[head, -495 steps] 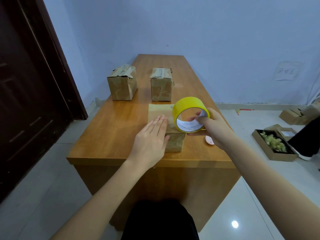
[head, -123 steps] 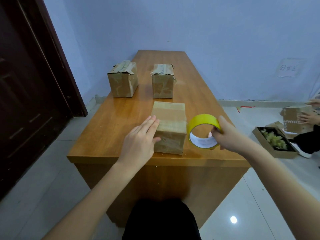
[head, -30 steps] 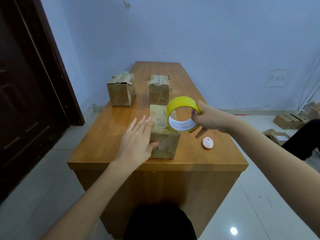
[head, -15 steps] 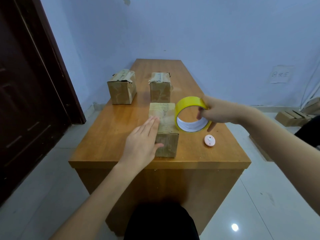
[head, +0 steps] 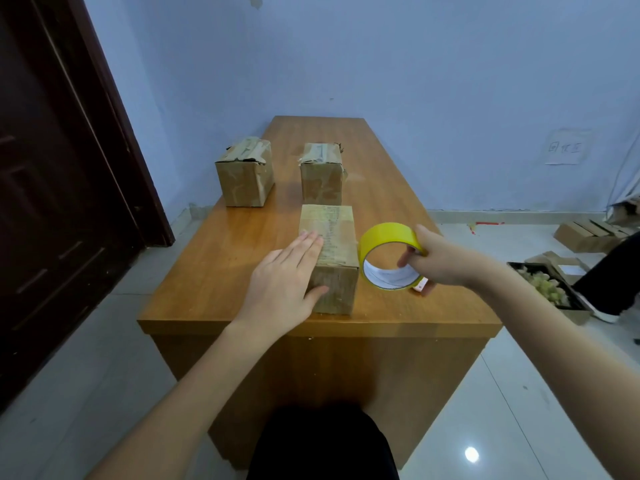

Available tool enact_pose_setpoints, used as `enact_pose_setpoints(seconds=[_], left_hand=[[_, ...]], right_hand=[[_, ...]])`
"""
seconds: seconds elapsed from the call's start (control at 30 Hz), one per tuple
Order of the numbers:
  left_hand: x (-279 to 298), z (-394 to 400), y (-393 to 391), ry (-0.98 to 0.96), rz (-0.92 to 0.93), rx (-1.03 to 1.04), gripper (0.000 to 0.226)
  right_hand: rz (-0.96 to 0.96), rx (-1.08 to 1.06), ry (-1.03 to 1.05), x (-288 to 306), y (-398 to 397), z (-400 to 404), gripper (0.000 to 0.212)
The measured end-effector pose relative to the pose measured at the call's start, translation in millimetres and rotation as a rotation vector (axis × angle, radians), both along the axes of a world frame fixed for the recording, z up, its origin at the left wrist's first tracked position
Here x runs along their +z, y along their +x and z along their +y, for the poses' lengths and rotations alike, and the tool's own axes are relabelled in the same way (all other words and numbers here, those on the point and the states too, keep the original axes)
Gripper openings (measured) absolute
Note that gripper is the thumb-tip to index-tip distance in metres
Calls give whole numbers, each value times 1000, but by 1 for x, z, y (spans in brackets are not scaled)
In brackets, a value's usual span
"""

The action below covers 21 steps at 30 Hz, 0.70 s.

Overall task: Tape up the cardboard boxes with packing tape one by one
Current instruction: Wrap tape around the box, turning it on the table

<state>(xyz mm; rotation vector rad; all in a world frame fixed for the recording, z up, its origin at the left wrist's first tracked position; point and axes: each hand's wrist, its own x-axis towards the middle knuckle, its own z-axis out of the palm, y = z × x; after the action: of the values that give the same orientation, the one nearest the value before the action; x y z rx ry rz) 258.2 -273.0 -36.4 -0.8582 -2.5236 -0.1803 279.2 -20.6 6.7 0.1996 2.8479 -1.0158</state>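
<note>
Near box: a cardboard box (head: 329, 258) stood by the near edge of the wooden table (head: 239, 251), with clear tape over its top.
Left hand: the left hand (head: 287, 282) lay flat on the box's left side, fingers straight on top and thumb against the near face (pressing, not grabbing).
Right hand: the right hand (head: 440, 261) gripped a yellow tape roll (head: 389, 254), fingers curled through its hole.
Tape roll: it was just right of the near box, standing on edge.
Pink thing: a small pink object (head: 420, 285) peeked out under the roll; I could not tell what it was.
Far boxes: a far left taped box (head: 246, 174) and a far middle taped box (head: 322, 174) stood apart.
Floor: an open box of packing bits (head: 550, 289) sat on the right.
</note>
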Motion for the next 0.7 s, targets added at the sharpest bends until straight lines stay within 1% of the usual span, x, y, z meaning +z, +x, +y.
enact_pose_setpoints(seconds=[0.23, 0.33, 0.4, 0.47, 0.53, 0.6, 0.7], left_hand=[[3, 2, -4, -17, 2, -22, 74], [10, 9, -7, -17, 32, -1, 75], [19, 15, -9, -64, 66, 13, 77], [22, 26, -10, -126, 47, -52, 83], [22, 37, -9, -200, -21, -139, 85], [18, 43, -9, -252, -20, -164, 81], [16, 40, -10, -236, -28, -165, 75]], right_hand=[[-3, -22, -111, -16, -4, 3, 11], [3, -37, -129, -24, -3, 3, 12], [-3, -33, -137, -26, -2, 4, 13], [-15, -26, -132, -25, -2, 4, 14], [-22, -16, -120, -24, -3, 4, 14], [-22, -11, -106, -23, -4, 4, 12], [-14, -5, -104, -24, -4, 5, 4]])
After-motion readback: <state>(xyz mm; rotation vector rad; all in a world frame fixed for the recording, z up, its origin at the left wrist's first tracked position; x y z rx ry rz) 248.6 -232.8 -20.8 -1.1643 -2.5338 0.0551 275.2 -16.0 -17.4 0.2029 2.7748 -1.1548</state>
